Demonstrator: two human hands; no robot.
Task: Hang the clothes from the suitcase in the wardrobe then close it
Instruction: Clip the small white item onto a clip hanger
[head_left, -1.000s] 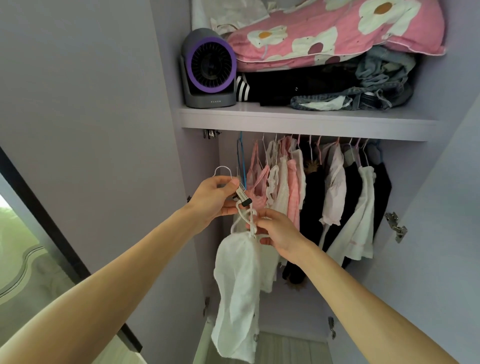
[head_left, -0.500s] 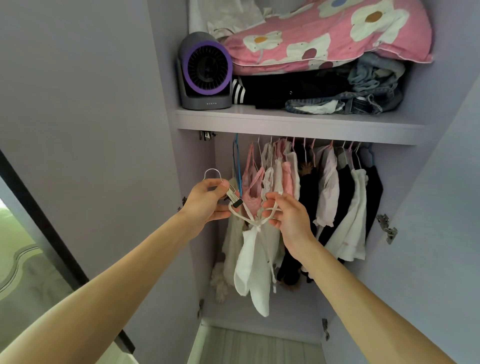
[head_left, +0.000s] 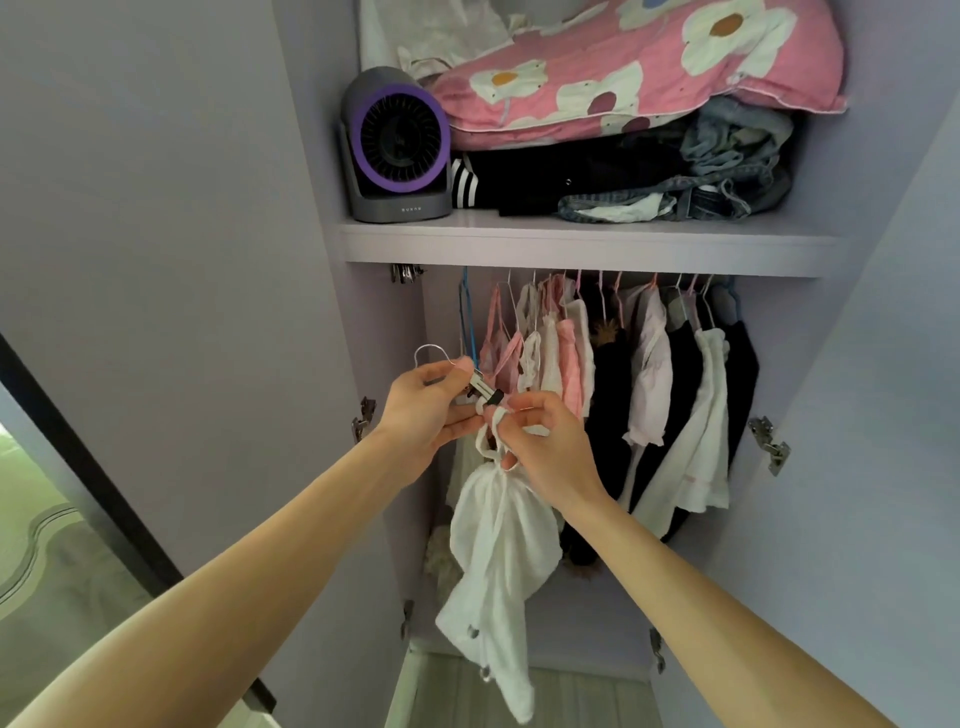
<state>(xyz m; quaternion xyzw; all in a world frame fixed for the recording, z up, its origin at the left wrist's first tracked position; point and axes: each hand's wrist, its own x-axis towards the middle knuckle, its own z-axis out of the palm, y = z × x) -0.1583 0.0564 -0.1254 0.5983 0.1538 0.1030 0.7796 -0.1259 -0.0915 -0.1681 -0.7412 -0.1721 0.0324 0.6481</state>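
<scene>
I face the open wardrobe (head_left: 587, 244). My left hand (head_left: 426, 410) grips a metal clip hanger (head_left: 480, 384), its wire hook sticking up to the left. My right hand (head_left: 540, 441) pinches the straps of a white garment (head_left: 498, 551) right at the hanger's black clip. The garment hangs down bunched below both hands. Behind them, pink, white and black clothes (head_left: 649, 389) hang on the rail under the shelf. The suitcase is out of view.
On the shelf stand a grey and purple fan (head_left: 397, 148), folded dark clothes, jeans (head_left: 727, 176) and a pink flowered pillow (head_left: 639, 78). The left door (head_left: 171, 260) and right door (head_left: 893, 415) stand open. Metal hinges (head_left: 769, 447) jut from the right side.
My right hand moved left to the hanger's clip, drawing the spread straps together. The white garment now hangs bunched and lower under my hands.
</scene>
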